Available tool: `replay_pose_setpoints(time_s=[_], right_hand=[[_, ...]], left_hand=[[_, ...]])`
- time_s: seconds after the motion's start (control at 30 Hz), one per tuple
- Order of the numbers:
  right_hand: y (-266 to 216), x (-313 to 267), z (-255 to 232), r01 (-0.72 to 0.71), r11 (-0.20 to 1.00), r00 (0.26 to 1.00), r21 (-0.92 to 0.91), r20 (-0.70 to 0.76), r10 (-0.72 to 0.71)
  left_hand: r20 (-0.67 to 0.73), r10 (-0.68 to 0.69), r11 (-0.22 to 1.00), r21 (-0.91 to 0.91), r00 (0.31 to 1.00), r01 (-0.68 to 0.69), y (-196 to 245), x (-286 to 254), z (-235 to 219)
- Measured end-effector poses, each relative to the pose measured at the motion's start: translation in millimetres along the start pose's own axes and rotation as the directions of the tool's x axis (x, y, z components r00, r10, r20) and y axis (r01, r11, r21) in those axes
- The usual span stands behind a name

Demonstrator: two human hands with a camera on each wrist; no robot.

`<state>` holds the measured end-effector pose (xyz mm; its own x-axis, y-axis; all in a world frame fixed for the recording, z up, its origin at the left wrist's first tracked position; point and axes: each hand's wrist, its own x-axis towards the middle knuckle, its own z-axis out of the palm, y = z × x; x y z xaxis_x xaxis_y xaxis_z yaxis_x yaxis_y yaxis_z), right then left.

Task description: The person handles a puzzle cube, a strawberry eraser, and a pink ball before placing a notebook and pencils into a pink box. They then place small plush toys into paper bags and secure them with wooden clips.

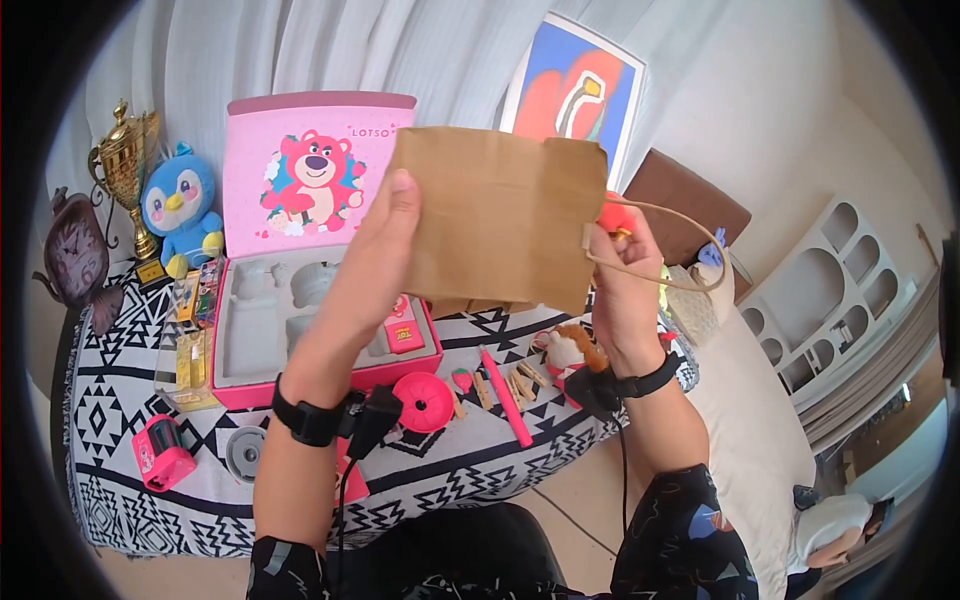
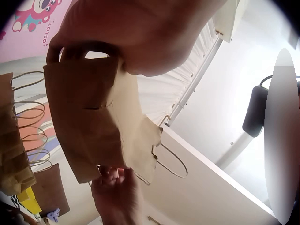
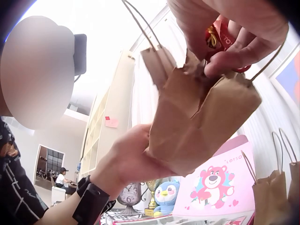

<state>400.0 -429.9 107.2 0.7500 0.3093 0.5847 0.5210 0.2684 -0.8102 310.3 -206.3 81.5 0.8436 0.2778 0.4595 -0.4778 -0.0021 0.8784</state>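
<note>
A brown paper bag (image 1: 500, 215) is held up sideways over the table in the head view. My left hand (image 1: 385, 225) grips it by its base end, the thumb along the near edge. At the opposite end my right hand (image 1: 630, 290) is at the bag's torn-edged mouth, a looped cord handle (image 1: 722, 270) beside it. A small red item (image 3: 227, 40) with a gold ornament and light lettering sits in the right fingers, seen in the right wrist view; the hand hides part of it. The right fingertips reach right at the bag's opening.
On the patterned cloth (image 1: 110, 440) are an open pink gift box (image 1: 230, 385), a pink pen-like tool (image 1: 507, 397), a pink round part (image 1: 422, 402), clothespins, and a plush toy (image 1: 560, 355). A blue plush (image 1: 180, 210) and trophy (image 1: 125, 165) stand left. More paper bags (image 3: 272, 197) stand behind.
</note>
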Motion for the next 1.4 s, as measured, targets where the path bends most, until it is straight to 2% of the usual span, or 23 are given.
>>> replay_pose_setpoints(time_s=[0.1,0.17,0.23,0.3,0.33,0.4,0.47,0.5,0.57,0.6,0.67,0.73,0.8,0.83,0.9,1.03,1.1,1.17,1.23,1.27,1.3,1.4], right_hand=[[-11,-2,-12,0.001,0.999,0.997,-0.047,-0.077,-0.005],[-10,-4,-19,-0.047,0.994,0.995,0.099,-0.084,0.055],[-8,-10,-18,-0.061,0.996,0.994,0.059,-0.087,0.066],[-5,-15,-16,-0.033,0.999,0.999,-0.040,-0.013,0.033],[-2,-18,-24,-0.102,0.993,0.994,-0.059,0.044,0.104],[1,-19,-26,-0.115,0.990,0.992,-0.081,0.041,0.118],[3,-16,-30,-0.125,0.987,0.991,-0.101,0.040,0.129],[4,-13,-34,-0.138,0.988,0.987,-0.066,0.071,0.142],[3,-13,-35,-0.146,0.989,0.984,-0.028,0.099,0.148],[1,-14,-31,-0.135,0.990,0.988,0.032,0.078,0.132],[-4,-16,-26,-0.117,0.989,0.992,0.094,0.053,0.113],[-8,-16,-23,-0.178,0.967,0.984,0.180,0.013,0.179],[-9,-15,-29,-0.184,0.961,0.982,0.208,-0.012,0.190],[-9,-14,-34,-0.192,0.953,0.978,0.233,-0.032,0.205],[-15,-10,-49,-0.176,0.960,0.972,0.215,-0.117,0.205],[-37,-8,-91,-0.113,0.991,0.946,0.071,-0.299,0.130],[-40,-6,-137,-0.133,0.991,0.917,-0.025,-0.382,0.113],[-44,-3,-187,-0.132,0.979,0.919,-0.156,-0.389,0.062],[-45,-2,-219,-0.101,0.915,0.872,-0.390,-0.477,-0.107],[-38,2,-254,-0.100,0.860,0.866,-0.501,-0.469,-0.173],[-34,0,-271,-0.104,0.856,0.865,-0.506,-0.471,-0.173],[-21,-6,-314,-0.218,0.689,0.819,-0.691,-0.513,-0.256]], left_hand=[[0.040,-0.035,0.999,-0.031,0.999,0.036,1,0,2],[0.087,0.007,1.000,0.007,0.996,-0.008,-7,1,7],[0.096,-0.002,1.000,-0.010,0.995,0.003,-13,1,14],[0.105,-0.010,1.000,-0.020,0.994,0.012,-17,1,18],[0.101,-0.029,0.999,-0.029,0.994,0.032,-19,1,19],[0.102,-0.050,0.998,-0.034,0.994,0.053,-19,0,18],[0.071,-0.147,0.980,-0.124,0.987,0.155,-15,-2,14],[0.075,-0.144,0.981,-0.121,0.987,0.153,-14,-1,10],[0.012,-0.240,0.949,-0.207,0.971,0.237,-12,1,2],[-0.032,-0.244,0.945,-0.233,0.969,0.230,-12,2,1],[-0.014,-0.247,0.943,-0.235,0.969,0.237,-12,4,-7],[0.003,-0.252,0.940,-0.237,0.968,0.245,-12,6,-11],[-0.082,-0.276,0.937,-0.247,0.958,0.249,-14,7,-13],[-0.075,-0.277,0.935,-0.248,0.958,0.252,-13,7,-14],[-0.163,-0.277,0.951,-0.190,0.947,0.246,-12,8,-19],[-0.213,-0.282,0.942,-0.248,0.935,0.227,-20,13,-40],[-0.198,-0.258,0.937,-0.290,0.946,0.195,-24,17,-48],[-0.233,-0.242,0.939,-0.302,0.942,0.167,-23,18,-53],[-0.240,-0.237,0.938,-0.310,0.941,0.157,-20,18,-53],[-0.265,-0.238,0.943,-0.294,0.934,0.157,-18,17,-53],[-0.291,-0.236,0.948,-0.276,0.927,0.155,-16,17,-52],[-0.293,-0.235,0.949,-0.276,0.927,0.153,-14,17,-49]])
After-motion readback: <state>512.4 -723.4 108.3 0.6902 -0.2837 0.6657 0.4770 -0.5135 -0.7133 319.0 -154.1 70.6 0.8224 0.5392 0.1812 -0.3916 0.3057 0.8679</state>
